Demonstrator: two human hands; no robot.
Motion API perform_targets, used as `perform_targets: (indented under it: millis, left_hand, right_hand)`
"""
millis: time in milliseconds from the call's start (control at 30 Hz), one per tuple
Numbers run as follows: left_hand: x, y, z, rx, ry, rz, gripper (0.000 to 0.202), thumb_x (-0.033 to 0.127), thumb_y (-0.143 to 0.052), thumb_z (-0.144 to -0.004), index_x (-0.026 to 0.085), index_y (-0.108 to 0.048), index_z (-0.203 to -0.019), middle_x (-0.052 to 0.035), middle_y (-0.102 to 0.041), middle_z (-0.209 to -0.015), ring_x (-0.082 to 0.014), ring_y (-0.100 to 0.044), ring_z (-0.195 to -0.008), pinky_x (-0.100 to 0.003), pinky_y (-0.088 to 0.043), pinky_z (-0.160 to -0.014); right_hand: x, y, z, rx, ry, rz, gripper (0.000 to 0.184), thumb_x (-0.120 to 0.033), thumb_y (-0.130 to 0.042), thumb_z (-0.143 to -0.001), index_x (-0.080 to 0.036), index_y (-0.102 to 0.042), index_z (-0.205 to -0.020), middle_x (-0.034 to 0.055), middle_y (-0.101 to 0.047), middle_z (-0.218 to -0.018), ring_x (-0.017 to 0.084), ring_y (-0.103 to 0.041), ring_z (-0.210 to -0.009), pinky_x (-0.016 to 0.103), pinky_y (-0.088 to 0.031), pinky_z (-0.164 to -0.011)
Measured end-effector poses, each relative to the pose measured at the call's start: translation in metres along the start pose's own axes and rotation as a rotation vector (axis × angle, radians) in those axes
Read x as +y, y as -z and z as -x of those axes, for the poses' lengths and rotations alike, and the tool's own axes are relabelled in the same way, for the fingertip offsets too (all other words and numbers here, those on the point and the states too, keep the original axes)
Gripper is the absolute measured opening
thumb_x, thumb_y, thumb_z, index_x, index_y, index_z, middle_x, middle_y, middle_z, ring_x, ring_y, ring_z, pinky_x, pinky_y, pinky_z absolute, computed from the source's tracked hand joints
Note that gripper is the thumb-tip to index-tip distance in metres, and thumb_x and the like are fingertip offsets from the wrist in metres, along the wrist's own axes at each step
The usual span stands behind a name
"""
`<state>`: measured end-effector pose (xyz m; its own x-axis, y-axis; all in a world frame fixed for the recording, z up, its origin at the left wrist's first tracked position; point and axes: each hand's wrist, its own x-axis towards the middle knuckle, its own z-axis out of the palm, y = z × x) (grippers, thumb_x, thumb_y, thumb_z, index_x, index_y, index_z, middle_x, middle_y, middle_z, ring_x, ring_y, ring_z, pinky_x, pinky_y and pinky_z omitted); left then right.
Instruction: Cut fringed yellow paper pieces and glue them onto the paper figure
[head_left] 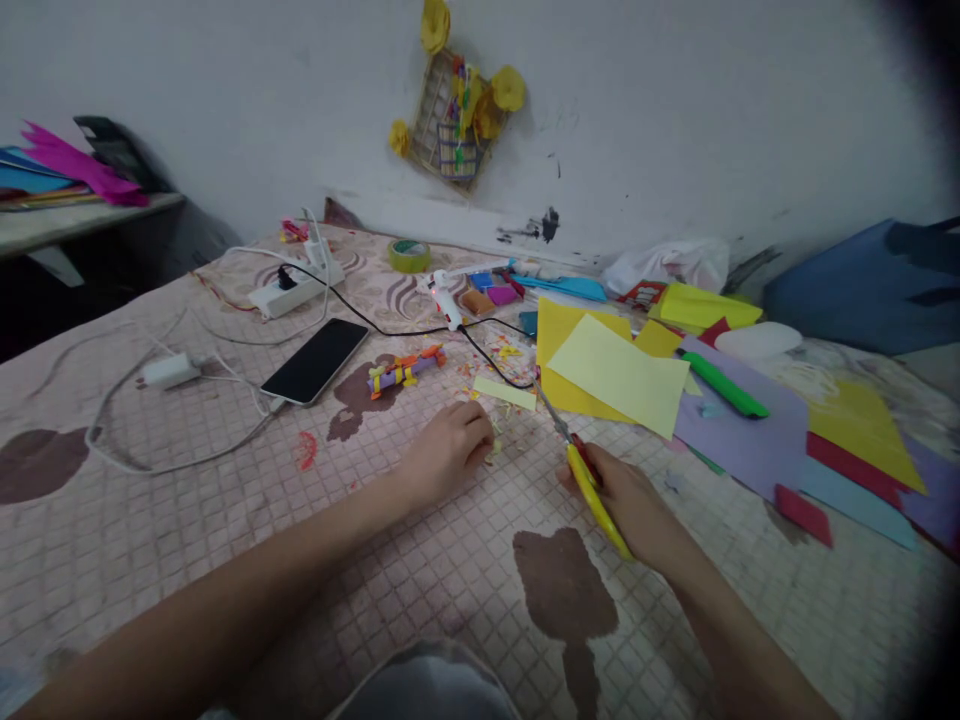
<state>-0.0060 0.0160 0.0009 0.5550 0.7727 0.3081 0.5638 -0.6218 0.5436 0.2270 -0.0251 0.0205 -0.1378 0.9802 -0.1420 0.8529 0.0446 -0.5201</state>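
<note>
My right hand (pixel 626 500) grips a pair of scissors (pixel 596 500) with yellow and red handles. Their metal blades point away from me, toward a pale yellow paper strip (pixel 504 392) on the table. My left hand (pixel 450 448) rests low over the tabletop just in front of that strip, with its fingers curled in. Whatever is between those fingertips, if anything, is hidden. Small paper scraps (pixel 504 350) lie scattered beyond the strip. A small purple paper roll (pixel 405 372) with orange and yellow pieces lies past my left hand.
A phone (pixel 315 362) and its white cable are at the left, near a power strip (pixel 296 285). A white glue gun (pixel 445 302) with a black cord lies at the back, beside a tape roll (pixel 409 255). Coloured sheets (pixel 739 430) and a green marker (pixel 726 385) cover the right.
</note>
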Motion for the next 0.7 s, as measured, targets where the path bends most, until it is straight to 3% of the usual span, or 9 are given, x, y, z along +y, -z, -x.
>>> perform_targets:
  millis: [133,233,333,467,700]
  left_hand:
    - [0.002,0.007,0.001,0.073,0.207,0.348,0.01,0.021,-0.05,-0.083,0.016,-0.057,-0.079,-0.0051,-0.061,-0.08,-0.0147,-0.055,-0.073,-0.026,-0.044,-0.065]
    - [0.008,0.011,0.001,0.012,0.402,0.753,0.016,0.03,-0.055,-0.081,0.014,-0.054,-0.077,-0.0031,-0.062,-0.072,-0.0119,-0.056,-0.064,-0.023,-0.043,-0.058]
    - [0.016,0.008,0.003,-0.034,0.464,0.968,0.022,0.034,-0.061,-0.078,0.013,-0.053,-0.074,-0.0013,-0.06,-0.067,-0.0094,-0.053,-0.058,-0.022,-0.043,-0.057]
    - [0.03,-0.003,0.01,-0.039,0.405,0.939,0.02,0.032,-0.064,-0.076,0.014,-0.055,-0.083,-0.0007,-0.06,-0.068,-0.0105,-0.054,-0.06,-0.023,-0.042,-0.057]
    - [0.044,-0.015,0.019,-0.053,0.345,0.736,0.01,0.02,-0.057,-0.077,0.017,-0.058,-0.087,0.0009,-0.06,-0.067,-0.0111,-0.053,-0.06,-0.022,-0.039,-0.056]
  right_hand:
    - [-0.007,-0.002,0.002,0.013,-0.007,-0.254,0.032,-0.051,-0.048,-0.08,-0.02,-0.051,-0.076,0.0005,-0.056,-0.064,0.016,-0.052,-0.055,0.027,-0.038,-0.052]
    - [-0.013,-0.008,0.004,-0.059,-0.05,-0.546,0.039,-0.058,-0.047,-0.078,-0.018,-0.051,-0.077,-0.0042,-0.045,-0.057,0.011,-0.042,-0.045,0.023,-0.035,-0.042]
    - [-0.018,-0.017,0.005,-0.067,-0.04,-0.712,0.039,-0.055,-0.053,-0.076,-0.016,-0.054,-0.079,-0.004,-0.047,-0.058,0.009,-0.042,-0.045,0.021,-0.036,-0.041]
    - [-0.026,-0.027,0.007,-0.012,-0.061,-0.763,0.033,-0.043,-0.064,-0.07,-0.015,-0.056,-0.087,-0.0027,-0.054,-0.064,0.01,-0.049,-0.05,0.022,-0.041,-0.044]
    - [-0.027,-0.032,0.01,0.058,-0.057,-0.702,0.026,-0.036,-0.062,-0.074,-0.016,-0.057,-0.089,0.0004,-0.061,-0.072,0.013,-0.055,-0.055,0.024,-0.044,-0.048]
